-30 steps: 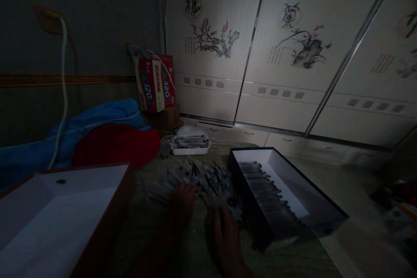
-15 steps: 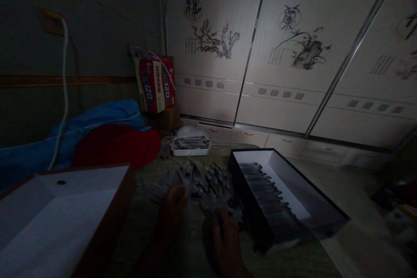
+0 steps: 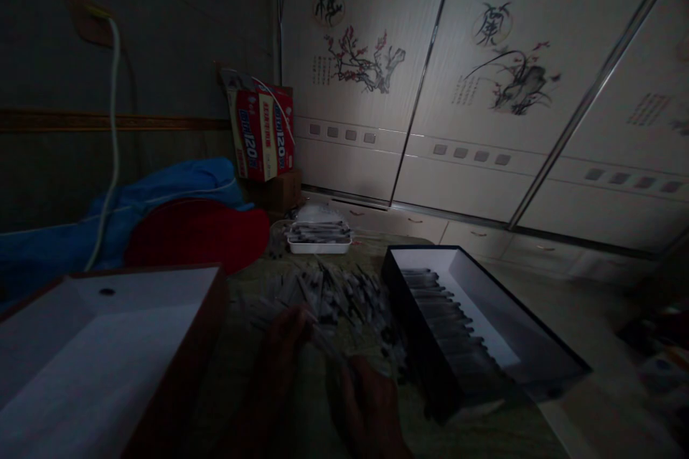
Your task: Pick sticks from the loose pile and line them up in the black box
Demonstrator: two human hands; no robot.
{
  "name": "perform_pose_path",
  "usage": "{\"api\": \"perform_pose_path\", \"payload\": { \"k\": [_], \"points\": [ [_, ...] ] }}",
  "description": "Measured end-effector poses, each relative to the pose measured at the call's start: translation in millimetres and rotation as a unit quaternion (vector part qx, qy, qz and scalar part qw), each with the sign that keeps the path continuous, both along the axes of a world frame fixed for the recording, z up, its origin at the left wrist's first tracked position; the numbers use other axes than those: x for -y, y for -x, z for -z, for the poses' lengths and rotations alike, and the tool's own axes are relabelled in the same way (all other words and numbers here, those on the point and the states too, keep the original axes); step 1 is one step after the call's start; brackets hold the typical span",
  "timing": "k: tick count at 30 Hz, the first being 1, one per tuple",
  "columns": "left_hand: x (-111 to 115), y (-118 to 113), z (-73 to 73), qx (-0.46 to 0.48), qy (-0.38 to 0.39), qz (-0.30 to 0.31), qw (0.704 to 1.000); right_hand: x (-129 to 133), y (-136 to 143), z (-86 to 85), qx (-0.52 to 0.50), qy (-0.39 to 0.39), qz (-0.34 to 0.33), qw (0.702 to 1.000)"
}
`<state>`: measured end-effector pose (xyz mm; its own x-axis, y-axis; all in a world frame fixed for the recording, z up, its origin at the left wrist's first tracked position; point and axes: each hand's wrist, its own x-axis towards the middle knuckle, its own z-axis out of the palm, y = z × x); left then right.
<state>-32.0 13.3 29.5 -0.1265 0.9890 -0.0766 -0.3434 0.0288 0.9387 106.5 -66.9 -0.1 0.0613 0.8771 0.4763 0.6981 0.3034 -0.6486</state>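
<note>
In the dim light my left hand [image 3: 288,333] is closed, thumb and fingers pinching one end of a thin, pale, clear-looking pen [image 3: 328,346]. The pen slants down to my right hand [image 3: 371,394], whose curled fingers close round its other end. Fine detail of the pen is lost in the dark. Just beyond both hands spreads a loose pile of clear and black pen parts [image 3: 317,290]. Right of my right hand stands a black-sided box [image 3: 423,344] with a white inside, where several pens [image 3: 441,312] lie side by side in a row.
A white tray [image 3: 320,247] heaped with thin sticks stands at the table's far end. At left is a brown box [image 3: 48,366] with a white inside. Behind it lie a red cushion-like thing [image 3: 199,237] and blue cloth [image 3: 177,179]. A white cable [image 3: 115,122] hangs there.
My hands have come together along the pen, the right one lifting slightly and turning inward. The whole view has shifted a little, so the boxes appear further right.
</note>
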Motion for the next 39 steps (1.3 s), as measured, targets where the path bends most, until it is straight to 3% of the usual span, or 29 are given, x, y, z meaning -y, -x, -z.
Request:
{"api": "perform_pose_path", "payload": {
  "k": [12,18,28,35,39],
  "points": [
    [-3.6,3.4,8.8,-0.060,-0.010,0.015,0.998,-1.2,-1.5,0.7,-0.002,0.021,0.008,1.000],
    [-1.2,1.1,6.6,-0.099,-0.013,0.020,0.995,-2.3,-2.2,4.0,-0.011,0.029,0.005,1.000],
    [12.4,-11.1,-10.8,-0.044,-0.007,0.080,0.996,-3.4,2.4,6.3,0.094,0.024,0.027,0.995],
    [9.8,-15.7,0.6,0.016,0.039,0.097,0.994,-2.7,5.9,2.8,0.147,-0.017,0.036,0.988],
    [12.8,-16.4,-5.2,0.013,0.044,0.109,0.993,-2.5,6.9,2.9,0.150,-0.040,0.046,0.987]
  ]
}}
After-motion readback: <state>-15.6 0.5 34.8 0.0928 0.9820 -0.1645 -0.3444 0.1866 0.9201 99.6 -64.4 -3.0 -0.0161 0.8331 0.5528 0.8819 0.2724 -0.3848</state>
